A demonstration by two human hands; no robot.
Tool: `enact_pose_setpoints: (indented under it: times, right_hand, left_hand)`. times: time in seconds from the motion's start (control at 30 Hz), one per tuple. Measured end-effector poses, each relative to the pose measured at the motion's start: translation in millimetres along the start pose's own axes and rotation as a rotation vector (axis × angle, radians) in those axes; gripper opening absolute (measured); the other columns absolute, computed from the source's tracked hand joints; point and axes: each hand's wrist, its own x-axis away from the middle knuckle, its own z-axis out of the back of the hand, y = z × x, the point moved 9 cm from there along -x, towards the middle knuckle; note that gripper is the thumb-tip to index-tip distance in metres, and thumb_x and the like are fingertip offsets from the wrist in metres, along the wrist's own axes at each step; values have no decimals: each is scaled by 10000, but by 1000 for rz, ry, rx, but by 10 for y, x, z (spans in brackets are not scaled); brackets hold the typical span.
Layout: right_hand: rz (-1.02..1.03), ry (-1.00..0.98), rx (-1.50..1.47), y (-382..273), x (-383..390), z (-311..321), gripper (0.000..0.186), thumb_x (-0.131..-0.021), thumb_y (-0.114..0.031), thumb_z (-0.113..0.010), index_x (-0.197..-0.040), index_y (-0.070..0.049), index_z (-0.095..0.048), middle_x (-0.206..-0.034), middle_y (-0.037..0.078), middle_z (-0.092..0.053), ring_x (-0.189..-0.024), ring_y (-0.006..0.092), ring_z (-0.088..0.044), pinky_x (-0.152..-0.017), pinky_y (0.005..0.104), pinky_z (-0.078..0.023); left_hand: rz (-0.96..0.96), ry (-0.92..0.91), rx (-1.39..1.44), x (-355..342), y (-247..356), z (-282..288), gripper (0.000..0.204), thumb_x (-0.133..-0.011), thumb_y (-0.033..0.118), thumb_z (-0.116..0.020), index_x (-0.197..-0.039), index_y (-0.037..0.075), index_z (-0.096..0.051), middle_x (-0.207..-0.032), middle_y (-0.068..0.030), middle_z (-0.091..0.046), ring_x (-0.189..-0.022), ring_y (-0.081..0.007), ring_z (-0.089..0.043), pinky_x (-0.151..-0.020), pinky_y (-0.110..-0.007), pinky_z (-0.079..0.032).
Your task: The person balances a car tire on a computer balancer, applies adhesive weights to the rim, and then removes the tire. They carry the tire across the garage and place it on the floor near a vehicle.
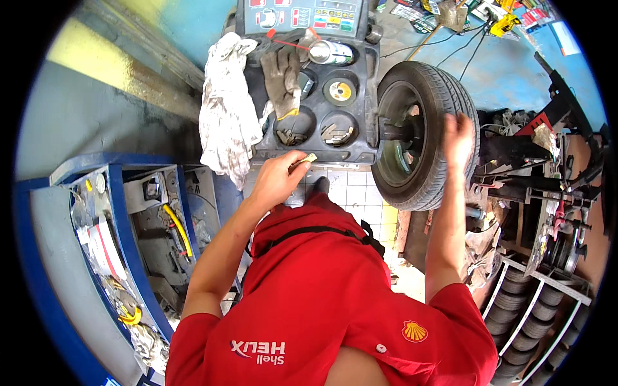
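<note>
Up at two o'clock stood the wheel [432, 128], and there was the right hand [458, 145] over its tread, fingers loosely bent; whether it gripped, you couldn't tell! The left hand [280, 177], just off centre toward eleven o'clock, had thumb and forefinger pinched on a small pale piece [310, 157], right by the near edge of the dark tray [365, 138]. A grey glove [281, 80] lay toward eleven, a spray can [331, 53] at twelve, and a white cloth [225, 109] hung at ten-thirty.
</note>
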Motion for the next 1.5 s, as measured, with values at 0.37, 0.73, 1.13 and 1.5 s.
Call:
enact_pose_setpoints:
  times: [0.37,0.73,1.13,1.5]
  right_hand:
    - [142,-689,-245,-1810,643,-1872,264,-962,-236,-670,-1174,-87,-720,-1132,179,-729,-1081,391,-684,-924,478,-536]
    - [253,-751,-337,-2069,524,-2303,274,-979,-163,-619,-1218,-66,-712,-1225,187,-710,-1163,392,-656,-999,469,-516]
    - [-65,-808,-394,-1376,624,-2178,301,-996,-198,-652,-1247,-34,-677,-1187,211,-734,-1136,378,-691,-982,441,-533]
    - [-189,-887,-564,-1339,1098,-1777,325,-1000,-180,-676,-1263,12,-676,-1209,206,-736,-1127,321,-717,-984,384,-552]
  left_hand:
    - [5,92,-191,-573,-126,-41,241,-970,191,-715,-1144,25,-726,-1032,-164,-698,-898,-361,-692,-781,-416,-539]
    - [1,262,-159,-938,-376,43,228,-966,170,-684,-1130,17,-723,-1172,-206,-694,-1083,-421,-666,-947,-453,-528]
    - [161,417,-250,-1384,-233,323,279,-960,243,-693,-1134,25,-674,-1063,-236,-714,-1009,-458,-676,-870,-516,-530]
    - [372,423,-514,-2374,-304,330,372,-906,375,-737,-1157,101,-737,-1090,-191,-754,-1066,-404,-709,-914,-523,-544]
